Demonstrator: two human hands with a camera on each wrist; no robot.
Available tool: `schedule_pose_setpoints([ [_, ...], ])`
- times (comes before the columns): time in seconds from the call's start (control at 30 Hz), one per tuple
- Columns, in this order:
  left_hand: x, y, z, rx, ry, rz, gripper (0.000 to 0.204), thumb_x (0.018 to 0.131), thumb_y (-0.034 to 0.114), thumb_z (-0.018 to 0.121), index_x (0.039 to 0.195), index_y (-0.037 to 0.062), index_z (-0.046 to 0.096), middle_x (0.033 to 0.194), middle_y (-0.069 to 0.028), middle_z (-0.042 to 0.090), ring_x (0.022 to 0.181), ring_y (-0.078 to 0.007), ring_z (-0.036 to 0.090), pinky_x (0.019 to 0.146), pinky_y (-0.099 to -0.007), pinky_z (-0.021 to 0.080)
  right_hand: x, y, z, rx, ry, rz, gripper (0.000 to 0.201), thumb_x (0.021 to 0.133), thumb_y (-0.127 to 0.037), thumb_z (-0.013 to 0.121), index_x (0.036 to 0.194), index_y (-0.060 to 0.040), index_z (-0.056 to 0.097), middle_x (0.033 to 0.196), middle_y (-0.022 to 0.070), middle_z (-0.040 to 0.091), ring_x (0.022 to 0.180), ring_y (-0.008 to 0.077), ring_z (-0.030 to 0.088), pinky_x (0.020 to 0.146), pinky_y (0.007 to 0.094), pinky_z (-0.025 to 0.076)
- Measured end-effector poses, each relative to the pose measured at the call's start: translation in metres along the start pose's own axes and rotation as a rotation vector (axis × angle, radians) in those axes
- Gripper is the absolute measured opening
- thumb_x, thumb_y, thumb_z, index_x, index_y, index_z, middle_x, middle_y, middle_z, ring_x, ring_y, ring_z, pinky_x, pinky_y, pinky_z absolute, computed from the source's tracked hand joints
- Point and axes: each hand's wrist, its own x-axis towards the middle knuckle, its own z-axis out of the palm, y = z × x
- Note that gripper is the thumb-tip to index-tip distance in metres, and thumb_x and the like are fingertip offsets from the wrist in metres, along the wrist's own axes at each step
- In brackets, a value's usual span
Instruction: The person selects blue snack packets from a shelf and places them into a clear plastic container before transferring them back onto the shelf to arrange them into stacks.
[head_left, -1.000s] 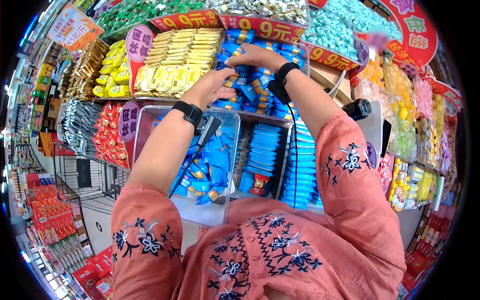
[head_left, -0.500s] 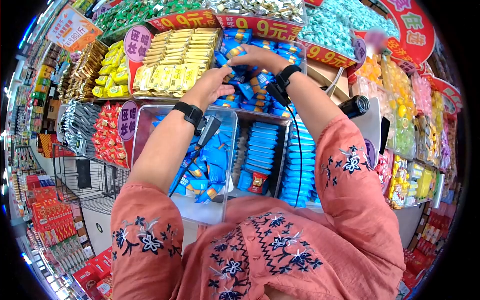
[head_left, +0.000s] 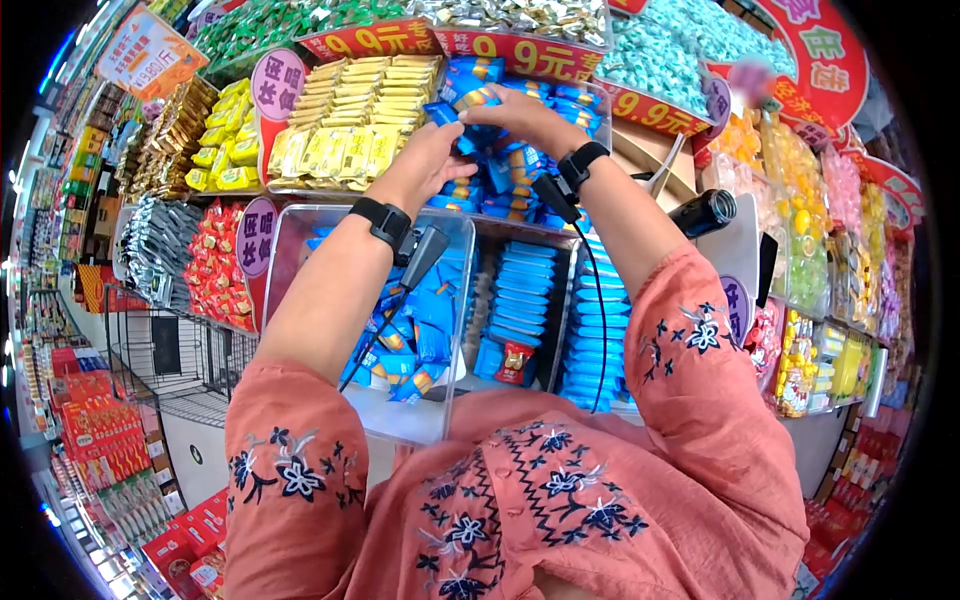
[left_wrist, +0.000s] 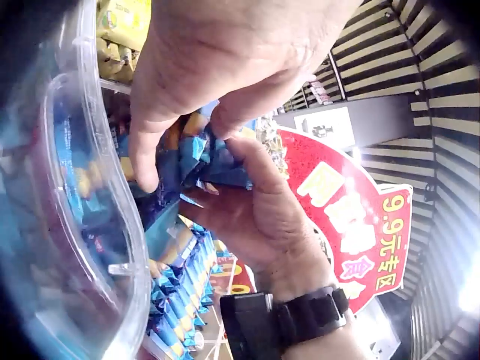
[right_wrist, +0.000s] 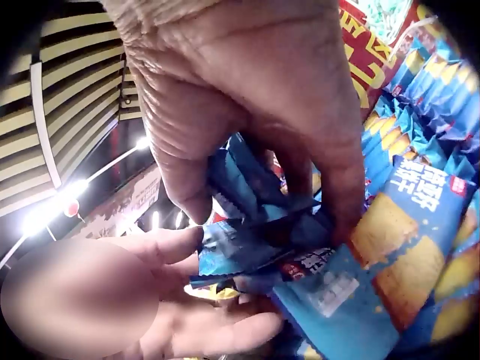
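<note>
Both hands meet over a bin of blue biscuit packets [head_left: 520, 165]. From above, my right hand [head_left: 530, 115] grips several blue packets, its thumb and fingers curled round them in the right wrist view. My left hand [head_left: 422, 163] comes in from the left; its thumb [right_wrist: 176, 246] lies against the same bunch of packets [right_wrist: 244, 180], with the fingers underneath. In the left wrist view, dark blue wrappers [left_wrist: 191, 161] show between the two hands. A larger packet with a biscuit picture [right_wrist: 409, 240] lies beside the right fingertips.
A clear plastic tub [head_left: 455, 390] with loose blue packets stands below my left forearm. Right of it are stacked blue packets [head_left: 522, 290]. Yellow packets [head_left: 345, 155] fill the bin at left. A black bottle [head_left: 705, 213] lies near my right elbow. A wire cart [head_left: 180, 365] stands at left.
My left hand has moved slightly up and closer to the right hand. Blue packets between the hands have shifted, with a bunch now gathered at the fingertips.
</note>
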Motion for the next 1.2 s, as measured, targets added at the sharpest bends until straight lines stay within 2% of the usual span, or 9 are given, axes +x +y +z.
schedule_pose_setpoints([
  [0.17,-0.012,0.01,0.005,0.025,-0.115,0.075,0.031,0.099,0.024,0.056,0.127,0.0117,0.049,0.117,-0.0052,0.058,0.1,-0.0227,0.061,0.085,-0.0468,0.056,-0.021,-0.016,0.0,0.075,0.059,-0.048,0.083,0.082,-0.045,0.078,0.145,-0.0048,0.043,0.138,0.0153,0.053,0.123,0.027,0.055,0.094,0.0462,0.054],
  [0.3,-0.033,0.029,0.012,0.085,-0.092,0.185,0.031,0.101,0.025,0.056,0.124,0.0047,0.053,0.118,-0.01,0.062,0.103,-0.0227,0.064,0.09,-0.0472,0.059,-0.021,-0.008,0.001,0.114,0.09,-0.174,0.066,0.084,-0.041,0.077,0.137,-0.0104,0.052,0.125,0.0075,0.063,0.114,0.0215,0.06,0.089,0.0416,0.055],
  [0.4,-0.063,0.048,0.006,0.183,-0.168,0.275,0.035,0.101,0.029,0.058,0.128,0.0065,0.056,0.115,-0.0066,0.066,0.103,-0.0188,0.065,0.091,-0.0436,0.058,-0.04,-0.036,0.01,0.106,0.032,-0.282,0.061,0.088,-0.041,0.074,0.137,-0.0126,0.053,0.125,0.006,0.063,0.113,0.0193,0.062,0.093,0.0406,0.054],
  [0.53,-0.119,0.068,-0.022,0.187,-0.266,0.344,0.039,0.102,0.03,0.058,0.132,0.0064,0.054,0.124,-0.0074,0.064,0.11,-0.0197,0.064,0.096,-0.0415,0.055,-0.088,-0.102,0.052,0.137,-0.075,-0.363,0.041,0.091,-0.032,0.069,0.123,-0.0095,0.058,0.105,0.0001,0.066,0.093,0.0096,0.062,0.078,0.0274,0.051],
  [0.6,-0.163,0.07,-0.032,0.185,-0.239,0.384,0.042,0.102,0.031,0.058,0.135,0.0059,0.052,0.129,-0.0089,0.061,0.116,-0.0215,0.063,0.098,-0.0432,0.054,-0.071,-0.082,0.073,0.071,0.013,-0.55,0.063,0.082,-0.045,0.077,0.128,-0.0069,0.059,0.111,0.0064,0.068,0.099,0.0153,0.066,0.079,0.0295,0.054],
  [0.87,-0.28,0.005,-0.102,-0.009,0.065,0.205,0.037,0.104,0.022,0.054,0.137,0.0071,0.047,0.131,-0.0078,0.059,0.119,-0.0193,0.061,0.091,-0.0408,0.059,-0.096,-0.075,0.191,0.166,-0.364,-0.351,0.059,0.079,-0.038,0.079,0.122,-0.0025,0.059,0.102,0.0071,0.067,0.087,0.0151,0.064,0.078,0.0302,0.054],
  [0.97,-0.32,-0.03,-0.115,-0.055,0.159,0.167,0.039,0.104,0.023,0.054,0.138,0.0078,0.047,0.129,-0.006,0.06,0.112,-0.0174,0.063,0.087,-0.039,0.06,-0.113,-0.064,0.234,-0.042,-0.447,-0.189,0.055,0.077,-0.034,0.077,0.118,-0.002,0.06,0.101,0.0086,0.068,0.088,0.0149,0.063,0.077,0.0293,0.052],
  [1.07,-0.336,-0.059,-0.129,-0.076,0.28,0.121,0.037,0.103,0.024,0.054,0.137,0.0096,0.048,0.124,-0.0057,0.062,0.105,-0.0171,0.066,0.081,-0.039,0.061,-0.109,-0.038,0.265,0.025,-0.642,-0.221,0.065,0.084,-0.041,0.073,0.129,0.0006,0.051,0.104,0.0071,0.063,0.089,0.0127,0.061,0.076,0.027,0.052],
  [1.2,-0.34,-0.083,-0.151,-0.004,0.405,-0.024,0.039,0.103,0.026,0.054,0.137,0.0079,0.046,0.126,-0.0086,0.062,0.104,-0.0215,0.068,0.078,-0.041,0.063,-0.092,-0.019,0.285,-0.307,-0.573,-0.305,0.068,0.084,-0.039,0.074,0.13,0.0036,0.049,0.109,0.0111,0.064,0.092,0.0226,0.064,0.079,0.0335,0.053],
])
